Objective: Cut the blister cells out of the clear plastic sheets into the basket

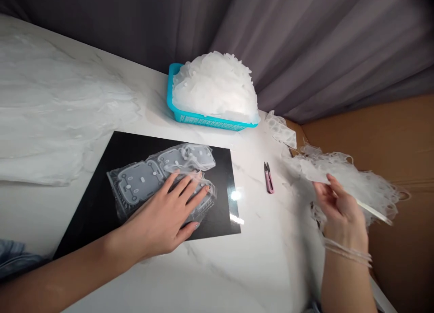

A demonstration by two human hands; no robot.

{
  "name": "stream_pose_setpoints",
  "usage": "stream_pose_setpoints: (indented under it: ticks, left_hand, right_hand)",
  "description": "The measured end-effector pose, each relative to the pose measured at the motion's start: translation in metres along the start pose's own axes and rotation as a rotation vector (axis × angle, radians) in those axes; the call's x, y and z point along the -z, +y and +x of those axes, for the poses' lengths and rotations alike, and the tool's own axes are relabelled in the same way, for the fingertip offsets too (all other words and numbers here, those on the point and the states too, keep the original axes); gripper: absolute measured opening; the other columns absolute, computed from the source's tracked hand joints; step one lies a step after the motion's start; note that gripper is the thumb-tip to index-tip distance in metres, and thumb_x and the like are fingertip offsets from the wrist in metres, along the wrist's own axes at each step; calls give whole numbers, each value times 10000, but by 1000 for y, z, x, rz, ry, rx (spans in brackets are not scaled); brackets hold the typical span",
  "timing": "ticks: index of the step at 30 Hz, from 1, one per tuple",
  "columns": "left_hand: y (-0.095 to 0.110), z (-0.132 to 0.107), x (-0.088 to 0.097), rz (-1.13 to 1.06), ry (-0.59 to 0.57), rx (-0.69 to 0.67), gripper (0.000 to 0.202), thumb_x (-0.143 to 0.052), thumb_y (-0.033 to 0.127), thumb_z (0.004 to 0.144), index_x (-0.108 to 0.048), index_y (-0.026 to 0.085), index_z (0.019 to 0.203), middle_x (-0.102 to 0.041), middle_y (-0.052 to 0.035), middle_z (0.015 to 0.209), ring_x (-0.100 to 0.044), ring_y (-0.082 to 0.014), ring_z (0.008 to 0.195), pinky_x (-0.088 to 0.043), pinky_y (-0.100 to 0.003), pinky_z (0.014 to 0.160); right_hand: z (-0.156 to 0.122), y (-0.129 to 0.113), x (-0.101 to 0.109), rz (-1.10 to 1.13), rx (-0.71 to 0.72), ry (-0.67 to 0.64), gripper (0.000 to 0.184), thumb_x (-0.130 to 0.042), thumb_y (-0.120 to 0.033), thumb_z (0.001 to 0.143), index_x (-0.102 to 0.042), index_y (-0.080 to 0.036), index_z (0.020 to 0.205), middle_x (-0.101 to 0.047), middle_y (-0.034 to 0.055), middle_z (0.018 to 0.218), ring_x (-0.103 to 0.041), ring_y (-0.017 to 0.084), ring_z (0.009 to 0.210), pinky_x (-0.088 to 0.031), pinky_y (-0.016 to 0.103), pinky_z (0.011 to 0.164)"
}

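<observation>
My left hand (172, 204) lies flat, fingers spread, on a translucent moulded sheet (140, 179) with rounded panels and small holes. The sheet rests on a black board (91, 204), and part of its clear film is rumpled near my fingertips. Off to the right, my right hand (339, 204) is half curled at a heap of clear, lacy scraps (362, 182). A slim silvery tool (376, 212) sticks out from behind this hand, apparently held in it; its gripped end is hidden. Pale film touches the fingertips, but I cannot tell whether it is pinched.
A turquoise basket (210, 120) piled with translucent white pieces (215, 87) stands at the back. Pink-handled thread snips (269, 177) lie right of the board. Layered translucent sheets (50, 109) cover the left. A cardboard wall (373, 128) borders the right, a grey curtain (135, 24) the back.
</observation>
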State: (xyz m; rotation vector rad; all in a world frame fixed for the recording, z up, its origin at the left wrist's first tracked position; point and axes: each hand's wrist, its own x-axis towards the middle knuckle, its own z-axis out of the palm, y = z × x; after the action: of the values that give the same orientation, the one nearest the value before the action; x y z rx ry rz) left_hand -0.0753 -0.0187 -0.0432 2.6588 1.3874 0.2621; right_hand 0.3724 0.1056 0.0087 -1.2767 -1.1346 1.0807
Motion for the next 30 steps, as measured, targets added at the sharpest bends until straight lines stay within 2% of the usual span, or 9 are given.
stream_pose_setpoints:
  ticks: [3,6,10,12,14,17,19,24,30]
  left_hand:
    - [-2,0,0,-34,26,-23,622,-407,500,961,-401,163,1484,-360,-202,1548,-333,-376,1423,-221,-595,1144]
    - [-4,3,5,-146,86,-39,496,-423,412,970,-534,161,1383,-496,-170,1465,-423,-345,1368,-263,-563,1144]
    - [-3,9,25,-570,187,145,353,-389,296,978,-714,159,986,-730,-96,1055,-646,-238,1048,-477,-421,990]
    - [-4,12,37,-900,151,329,302,-463,355,959,-704,181,1008,-740,-67,1005,-678,-214,952,-536,-380,902]
    - [-5,15,48,-1280,55,411,353,-537,407,930,-653,202,1192,-726,-77,1126,-682,-225,1011,-557,-370,890]
    - [-5,16,58,-1738,-48,350,415,-559,355,937,-593,202,1321,-686,-105,1244,-654,-239,1119,-536,-388,973]
    - [-4,16,62,-1866,-73,350,358,-570,294,939,-634,201,1280,-692,-100,1237,-662,-234,1112,-538,-382,984]
    - [0,13,64,-1839,-95,431,279,-544,253,945,-714,204,1161,-741,-88,1125,-714,-226,997,-578,-393,934]
    - [0,12,64,-1773,-118,445,279,-549,284,936,-711,206,1150,-746,-84,1108,-714,-241,1004,-584,-408,933]
  right_hand:
    - [-25,-3,-8,26,-47,84,94,-763,-212,765,-774,-292,812,-712,6,592,-748,166,627,-611,191,707]
    - [-55,-12,-66,129,-92,151,148,-715,-209,823,-729,-251,963,-764,-12,743,-761,175,855,-637,241,755]
    - [-82,-30,-147,174,-116,-144,121,-598,-238,921,-689,-265,997,-752,-43,715,-759,157,852,-651,301,758]
    - [-92,-38,-173,131,-81,-263,152,-536,-251,957,-673,-281,1015,-738,-43,695,-756,178,878,-654,370,779]
    - [-101,-44,-188,72,-53,-332,168,-504,-272,969,-660,-289,1032,-742,-23,727,-747,212,929,-650,428,792]
    - [-108,-48,-201,20,-47,-390,169,-501,-305,963,-648,-285,1044,-748,1,761,-745,245,929,-649,463,774]
    - [-110,-48,-205,29,-50,-429,162,-503,-313,957,-643,-284,1034,-753,8,782,-752,244,886,-656,448,737]
    - [-112,-50,-206,-13,-46,-472,166,-470,-316,975,-630,-307,1018,-716,-14,695,-750,200,713,-655,348,600]
    - [-115,-53,-203,-19,-67,-424,151,-516,-324,948,-650,-288,1009,-748,23,800,-751,215,711,-665,393,670]
